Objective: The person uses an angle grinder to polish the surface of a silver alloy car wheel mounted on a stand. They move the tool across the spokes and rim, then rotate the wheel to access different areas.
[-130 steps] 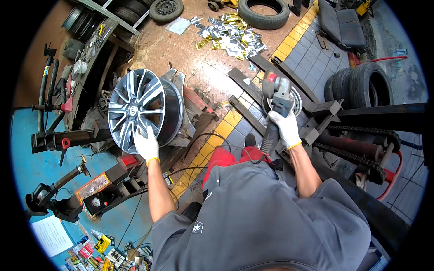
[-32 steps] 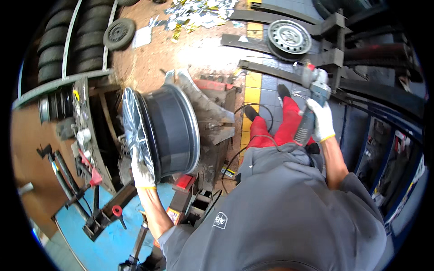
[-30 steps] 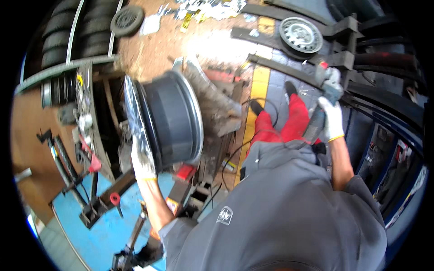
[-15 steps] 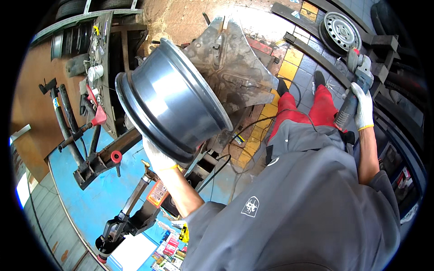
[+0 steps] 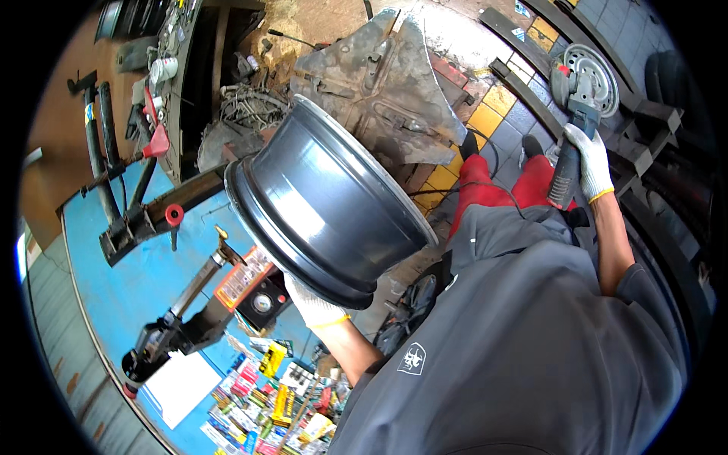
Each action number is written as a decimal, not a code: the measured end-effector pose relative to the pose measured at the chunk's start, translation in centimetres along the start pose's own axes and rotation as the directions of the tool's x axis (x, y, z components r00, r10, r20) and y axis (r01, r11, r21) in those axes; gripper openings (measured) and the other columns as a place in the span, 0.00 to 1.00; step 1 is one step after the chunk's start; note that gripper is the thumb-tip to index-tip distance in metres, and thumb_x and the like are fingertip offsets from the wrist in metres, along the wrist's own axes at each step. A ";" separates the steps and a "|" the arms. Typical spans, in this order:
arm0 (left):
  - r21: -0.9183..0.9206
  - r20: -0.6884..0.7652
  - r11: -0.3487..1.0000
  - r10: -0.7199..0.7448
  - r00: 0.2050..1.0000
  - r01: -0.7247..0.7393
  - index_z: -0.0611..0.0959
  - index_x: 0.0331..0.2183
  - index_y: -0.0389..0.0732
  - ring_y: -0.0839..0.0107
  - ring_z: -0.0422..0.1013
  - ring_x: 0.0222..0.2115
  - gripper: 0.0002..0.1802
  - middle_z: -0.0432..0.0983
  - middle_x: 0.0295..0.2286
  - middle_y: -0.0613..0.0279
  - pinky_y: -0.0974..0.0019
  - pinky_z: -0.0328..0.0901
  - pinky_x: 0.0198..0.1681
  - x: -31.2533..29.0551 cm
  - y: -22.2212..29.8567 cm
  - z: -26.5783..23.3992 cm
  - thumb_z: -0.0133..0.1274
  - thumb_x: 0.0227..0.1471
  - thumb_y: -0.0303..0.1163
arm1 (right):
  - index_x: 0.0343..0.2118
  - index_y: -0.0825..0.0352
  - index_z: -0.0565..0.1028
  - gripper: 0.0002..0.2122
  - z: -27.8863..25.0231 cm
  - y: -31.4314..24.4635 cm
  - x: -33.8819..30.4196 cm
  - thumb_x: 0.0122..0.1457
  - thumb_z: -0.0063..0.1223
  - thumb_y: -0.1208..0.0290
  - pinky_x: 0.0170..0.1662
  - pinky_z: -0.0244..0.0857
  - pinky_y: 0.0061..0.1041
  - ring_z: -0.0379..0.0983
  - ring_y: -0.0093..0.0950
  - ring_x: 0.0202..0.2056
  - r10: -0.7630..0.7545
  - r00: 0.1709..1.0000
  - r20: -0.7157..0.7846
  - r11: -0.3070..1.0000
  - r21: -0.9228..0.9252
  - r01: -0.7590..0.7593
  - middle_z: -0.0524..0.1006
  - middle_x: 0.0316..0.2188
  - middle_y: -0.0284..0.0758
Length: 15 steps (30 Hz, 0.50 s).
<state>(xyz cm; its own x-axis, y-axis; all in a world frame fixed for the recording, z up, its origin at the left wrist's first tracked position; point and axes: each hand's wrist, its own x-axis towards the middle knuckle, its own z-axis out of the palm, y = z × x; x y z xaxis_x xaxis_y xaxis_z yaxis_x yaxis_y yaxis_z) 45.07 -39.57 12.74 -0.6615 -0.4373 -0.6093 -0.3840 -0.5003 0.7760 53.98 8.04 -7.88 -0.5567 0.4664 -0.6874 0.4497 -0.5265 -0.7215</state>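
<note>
A shiny dark grey metal wheel rim [image 5: 326,205] is held up tilted in front of me, its barrel facing me. My left hand [image 5: 311,303], in a white knitted glove, grips its lower edge; the fingers are mostly hidden behind the rim. Off to the right, my right hand [image 5: 591,161], gloved the same way, is closed around the body of an angle grinder [image 5: 564,176]. The grinder's head and round disc [image 5: 560,85] point away from me, well apart from the rim.
A large scuffed metal plate [image 5: 371,98] lies beyond the rim. To the left stands a tire machine [image 5: 144,220] with black arms and a gauge over a blue surface. Small colourful packets [image 5: 280,409] lie at lower left. A silver steel wheel [image 5: 595,76] rests at far right. A cable [image 5: 493,163] crosses near my legs.
My left hand and the rim have shifted right and slightly down in the picture. The grinder in my right hand has swung up and left, now overlapping the silver wheel. The whole view has shifted.
</note>
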 end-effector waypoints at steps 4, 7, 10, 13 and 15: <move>0.026 -0.134 0.999 0.049 0.990 -0.046 0.76 0.53 0.36 0.57 0.69 0.52 0.25 0.75 0.52 0.53 0.54 0.63 0.59 -5.5 -2.7 -1.2 0.42 0.66 0.46 | 0.41 0.67 0.71 0.15 -2.0 -1.2 1.6 0.58 0.61 0.64 0.30 0.74 0.25 0.75 0.26 0.23 0.008 0.998 0.063 1.000 -0.019 -0.007 0.75 0.27 0.33; -0.009 -0.212 0.999 0.051 0.976 -0.054 0.74 0.54 0.36 0.58 0.68 0.53 0.25 0.72 0.54 0.53 0.55 0.61 0.60 -9.5 -5.7 -2.2 0.39 0.67 0.45 | 0.41 0.66 0.72 0.14 -4.2 -1.2 3.0 0.58 0.60 0.63 0.28 0.73 0.25 0.74 0.26 0.23 0.020 0.991 0.131 0.999 -0.046 -0.014 0.74 0.26 0.33; 0.019 -0.096 1.000 0.018 0.995 -0.016 0.70 0.57 0.36 0.57 0.66 0.54 0.26 0.69 0.56 0.54 0.55 0.59 0.61 -11.8 -9.1 -4.9 0.35 0.69 0.44 | 0.42 0.67 0.73 0.16 -6.3 -1.9 3.5 0.56 0.61 0.62 0.28 0.72 0.26 0.74 0.25 0.23 0.011 0.979 0.202 0.994 -0.105 0.011 0.74 0.26 0.33; -0.157 -0.196 0.983 -0.129 0.972 0.098 0.65 0.61 0.36 0.56 0.59 0.60 0.28 0.61 0.61 0.52 0.53 0.51 0.66 -15.4 -12.3 -2.9 0.31 0.70 0.45 | 0.44 0.68 0.73 0.17 -8.2 -2.4 3.0 0.56 0.62 0.64 0.32 0.71 0.27 0.73 0.23 0.28 0.062 0.973 0.223 0.986 -0.166 -0.025 0.75 0.29 0.33; -0.133 -0.178 0.983 -0.146 0.973 0.123 0.63 0.63 0.35 0.56 0.58 0.61 0.29 0.60 0.63 0.51 0.52 0.51 0.67 -15.9 -14.5 -3.5 0.28 0.70 0.44 | 0.46 0.69 0.73 0.19 -9.6 -0.8 2.5 0.56 0.62 0.65 0.34 0.70 0.27 0.72 0.23 0.28 0.043 0.985 0.168 0.972 -0.235 -0.003 0.76 0.30 0.33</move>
<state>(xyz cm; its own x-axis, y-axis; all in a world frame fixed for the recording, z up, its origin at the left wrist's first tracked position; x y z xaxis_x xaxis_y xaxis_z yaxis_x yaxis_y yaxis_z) 63.41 -27.97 10.58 -0.4728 -0.4857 -0.7353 -0.3739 -0.6450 0.6664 58.97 16.45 -9.84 -0.6459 0.3173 -0.6943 0.6027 -0.3462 -0.7189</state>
